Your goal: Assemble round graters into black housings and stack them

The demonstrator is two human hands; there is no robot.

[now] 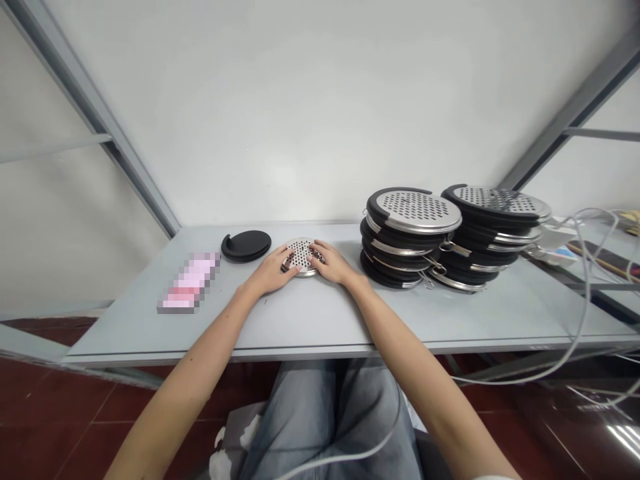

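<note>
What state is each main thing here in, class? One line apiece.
Perforated metal disc: holes facing up, between both grips.
Left grip: touching the disc's left side.
Right grip: touching the disc's right side.
Black round cover: lying flat, apart from the disc.
Pink rectangle: lying flat, details pixelated.
Left stack: piled up, perforated face on top.
Right stack: likewise.
White cable: hanging slack.

Shiny perforated metal disc (302, 255); smooth, matt, rubbery-looking cover (249, 245); smooth table (310, 320) with a soft sheen; faded denim jeans (305, 413); glossy tiled floor (75, 433).
</note>
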